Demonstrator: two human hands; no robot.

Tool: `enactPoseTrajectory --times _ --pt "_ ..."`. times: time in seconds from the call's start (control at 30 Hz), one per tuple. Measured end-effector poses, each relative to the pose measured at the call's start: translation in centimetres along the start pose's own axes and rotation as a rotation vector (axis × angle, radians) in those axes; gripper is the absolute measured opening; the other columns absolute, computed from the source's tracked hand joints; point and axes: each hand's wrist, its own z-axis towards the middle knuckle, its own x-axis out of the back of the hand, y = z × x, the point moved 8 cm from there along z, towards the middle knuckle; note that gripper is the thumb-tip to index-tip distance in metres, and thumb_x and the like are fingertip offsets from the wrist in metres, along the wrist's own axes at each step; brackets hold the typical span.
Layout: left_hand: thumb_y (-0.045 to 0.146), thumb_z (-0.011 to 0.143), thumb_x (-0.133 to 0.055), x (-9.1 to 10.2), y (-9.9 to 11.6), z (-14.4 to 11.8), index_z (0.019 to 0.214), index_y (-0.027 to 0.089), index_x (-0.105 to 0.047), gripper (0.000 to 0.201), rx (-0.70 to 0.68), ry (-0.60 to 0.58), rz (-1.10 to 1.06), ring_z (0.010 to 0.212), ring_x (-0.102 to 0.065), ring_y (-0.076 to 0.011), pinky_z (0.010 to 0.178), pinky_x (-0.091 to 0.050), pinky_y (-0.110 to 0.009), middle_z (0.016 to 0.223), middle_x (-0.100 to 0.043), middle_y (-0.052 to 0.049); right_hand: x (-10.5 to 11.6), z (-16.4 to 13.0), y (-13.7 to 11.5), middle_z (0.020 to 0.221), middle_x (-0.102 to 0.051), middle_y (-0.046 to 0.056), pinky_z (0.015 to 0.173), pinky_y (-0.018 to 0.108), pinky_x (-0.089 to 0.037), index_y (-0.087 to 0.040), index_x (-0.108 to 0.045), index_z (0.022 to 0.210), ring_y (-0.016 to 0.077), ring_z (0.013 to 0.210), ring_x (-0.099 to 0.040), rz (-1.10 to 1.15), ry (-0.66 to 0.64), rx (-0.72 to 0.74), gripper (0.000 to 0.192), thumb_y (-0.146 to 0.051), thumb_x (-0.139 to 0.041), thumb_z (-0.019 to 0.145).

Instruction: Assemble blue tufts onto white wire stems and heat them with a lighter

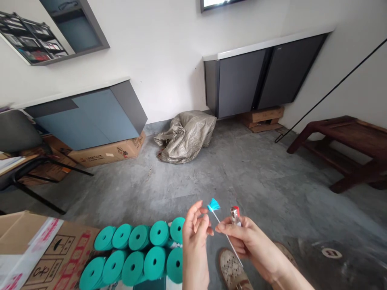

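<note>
I have room here: grey floor (242, 173) spreads in front of the sack (190, 137), with teal rolls (139, 237) edging it on the sack's near left. My left hand (196, 237) covers some rolls; my right hand (248, 237) masks the lighter's (235, 213) lower part. The white stick (231, 244), on my side of the sack, is pinched in my right fingers beside that lighter, slanting, blue tuft (213, 204) sackward, plain end toward me. My left fingers curl loosely by the tuft; touching or not, I can't tell.
</note>
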Motion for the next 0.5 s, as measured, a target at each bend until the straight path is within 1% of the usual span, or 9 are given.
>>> enactPoseTrajectory --times 0.07,0.13,0.2,0.27,0.37,0.43,0.5 --pt "0.034 0.066 -0.070 -0.1 -0.1 -0.1 0.102 0.017 -0.058 0.042 0.010 0.000 0.004 0.100 -0.055 -0.0195 0.071 -0.046 -0.022 0.111 -0.059 -0.011 -0.2 0.0 0.0 0.041 -0.017 -0.011 0.042 0.022 -0.006 -0.015 -0.053 0.067 0.0039 0.040 -0.009 -0.027 -0.012 0.009 0.029 -0.040 -0.068 0.064" --pt "0.035 0.064 -0.072 -0.2 -0.2 -0.1 0.100 0.016 -0.059 0.042 0.016 -0.005 0.003 0.104 -0.054 -0.0208 0.078 -0.046 -0.025 0.111 -0.060 -0.011 -0.5 0.1 -0.1 0.040 -0.017 -0.011 0.042 0.023 -0.007 -0.015 -0.053 0.065 0.0042 0.040 -0.010 -0.076 -0.011 0.033 0.031 -0.042 -0.068 0.064" --pt "0.033 0.062 -0.073 -0.1 -0.2 0.0 0.098 0.015 -0.061 0.042 0.010 0.005 0.018 0.098 -0.057 -0.0187 0.080 -0.045 -0.024 0.104 -0.063 -0.010 -0.8 0.0 -0.5 0.040 -0.018 -0.010 0.043 0.024 -0.008 -0.015 -0.050 0.060 0.0043 0.040 -0.010 -0.130 0.000 0.067 0.034 -0.044 -0.068 0.063" --pt "0.032 0.062 -0.074 0.1 -0.1 0.0 0.096 0.014 -0.062 0.040 -0.002 0.016 0.016 0.088 -0.060 -0.0161 0.077 -0.046 -0.023 0.094 -0.065 -0.009 -1.1 -0.1 -0.9 0.039 -0.018 -0.010 0.043 0.024 -0.008 -0.016 -0.048 0.056 0.0043 0.040 -0.010 -0.180 0.010 0.103 0.038 -0.047 -0.069 0.061" --pt "0.029 0.062 -0.074 0.3 -0.2 0.1 0.091 0.016 -0.064 0.033 -0.001 0.004 -0.076 0.079 -0.061 -0.0136 0.073 -0.047 -0.022 0.087 -0.066 -0.006 -1.3 -0.4 -1.5 0.041 -0.022 -0.008 0.045 0.024 -0.013 -0.015 -0.048 0.057 0.0053 0.042 -0.015 -0.234 0.006 0.161 0.040 -0.050 -0.067 0.063" --pt "0.026 0.062 -0.074 0.1 -0.2 0.1 0.088 0.016 -0.066 0.029 0.008 -0.030 -0.159 0.076 -0.061 -0.0123 0.074 -0.048 -0.023 0.084 -0.066 -0.004 -1.0 -0.5 -1.7 0.047 -0.028 -0.006 0.048 0.023 -0.020 -0.015 -0.051 0.063 0.0074 0.047 -0.022 -0.213 0.016 0.204 0.041 -0.055 -0.058 0.072" --pt "0.024 0.062 -0.074 -0.2 -0.2 0.0 0.086 0.016 -0.067 0.026 0.020 -0.063 -0.213 0.074 -0.061 -0.0115 0.076 -0.048 -0.023 0.081 -0.066 -0.004 -0.5 -0.5 -1.6 0.053 -0.031 -0.004 0.052 0.023 -0.025 -0.015 -0.055 0.070 0.0092 0.052 -0.027 -0.177 0.040 0.212 0.049 -0.061 -0.041 0.080"
